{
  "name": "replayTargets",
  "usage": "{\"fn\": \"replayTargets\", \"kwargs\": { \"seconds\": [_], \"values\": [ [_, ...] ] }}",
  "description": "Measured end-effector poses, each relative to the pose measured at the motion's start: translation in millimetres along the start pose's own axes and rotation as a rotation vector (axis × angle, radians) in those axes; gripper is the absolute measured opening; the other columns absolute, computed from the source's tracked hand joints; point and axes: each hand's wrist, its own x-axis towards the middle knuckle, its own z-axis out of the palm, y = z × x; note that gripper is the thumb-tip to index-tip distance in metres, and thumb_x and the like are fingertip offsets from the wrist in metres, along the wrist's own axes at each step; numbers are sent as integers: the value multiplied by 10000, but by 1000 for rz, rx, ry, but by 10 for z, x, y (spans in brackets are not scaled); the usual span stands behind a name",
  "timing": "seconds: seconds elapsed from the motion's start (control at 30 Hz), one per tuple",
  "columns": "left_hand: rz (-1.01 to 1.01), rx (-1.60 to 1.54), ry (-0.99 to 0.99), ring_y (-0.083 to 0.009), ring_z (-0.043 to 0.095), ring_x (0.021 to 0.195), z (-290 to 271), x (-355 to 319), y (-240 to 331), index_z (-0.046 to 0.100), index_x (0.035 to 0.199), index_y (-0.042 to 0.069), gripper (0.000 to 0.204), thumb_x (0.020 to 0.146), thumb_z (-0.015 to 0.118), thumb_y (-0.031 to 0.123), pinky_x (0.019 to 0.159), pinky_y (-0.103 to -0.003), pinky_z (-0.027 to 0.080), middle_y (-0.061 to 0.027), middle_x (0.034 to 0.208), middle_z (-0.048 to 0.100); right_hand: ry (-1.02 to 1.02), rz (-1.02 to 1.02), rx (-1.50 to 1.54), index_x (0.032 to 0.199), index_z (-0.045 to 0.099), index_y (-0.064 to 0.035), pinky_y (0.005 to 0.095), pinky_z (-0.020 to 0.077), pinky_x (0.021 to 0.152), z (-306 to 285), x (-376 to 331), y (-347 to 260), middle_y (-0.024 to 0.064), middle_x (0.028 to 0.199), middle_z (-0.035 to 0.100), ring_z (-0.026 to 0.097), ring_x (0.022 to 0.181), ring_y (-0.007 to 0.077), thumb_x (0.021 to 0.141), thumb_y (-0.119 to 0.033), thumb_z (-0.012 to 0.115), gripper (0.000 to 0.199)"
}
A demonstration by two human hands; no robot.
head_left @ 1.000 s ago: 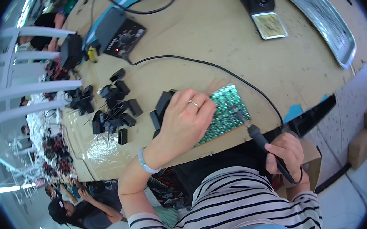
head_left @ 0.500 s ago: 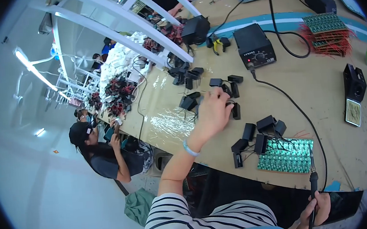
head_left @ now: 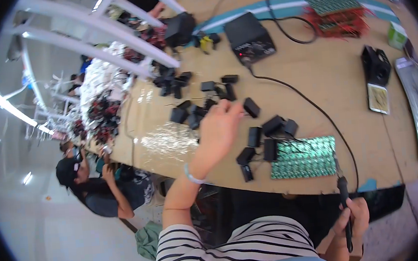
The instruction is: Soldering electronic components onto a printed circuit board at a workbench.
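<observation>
My left hand reaches over the table with its fingers bent in a pinch. A small black plastic box with a thin wire lies just right of its fingertips; what the fingers grip is hidden. Low on the right, my right hand holds a soldering iron, tip pointing up at the right edge of a green circuit board panel. Several more black boxes lie at the panel's left side, their wires running onto it.
Behind stands a black soldering station, its cable curving to the iron. Wired green boards are stacked far right, near a black stand with a sponge tray. Yellow-handled pliers lie farther back. A co-worker sits at left.
The view has shifted, so the table things appear farther left and higher. My left hand has drawn back toward me, and the box beside its fingers has tilted. My right hand still holds the iron.
</observation>
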Motion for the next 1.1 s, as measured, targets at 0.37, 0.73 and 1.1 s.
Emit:
{"fn": "replayTargets", "kwargs": {
  "seconds": [0.37,0.73,1.1],
  "values": [
    [-191,-878,-192,-103,646,843,123,61,67,669,1077,-25,127,1001,594,44,757,-267,521,-46,853,683,54,10,31,985,652,9,356,492,544,-12,34,-8,92,698,588,580,556,257,823,-49,609,178],
    [297,-588,-142,-210,641,880,128,198,88,758,1071,25,290,823,679,-104,814,-313,509,-100,1013,678,40,22,-19,999,662,2,347,495,534,-59,114,-47,84,706,609,598,555,252,811,-15,626,192],
    [438,-731,-91,-181,633,749,225,669,575,712,1021,41,100,953,641,59,645,-301,482,-84,971,666,43,50,27,956,690,2,331,508,549,61,146,58,85,704,641,615,560,240,785,3,675,172]
  ]
}}
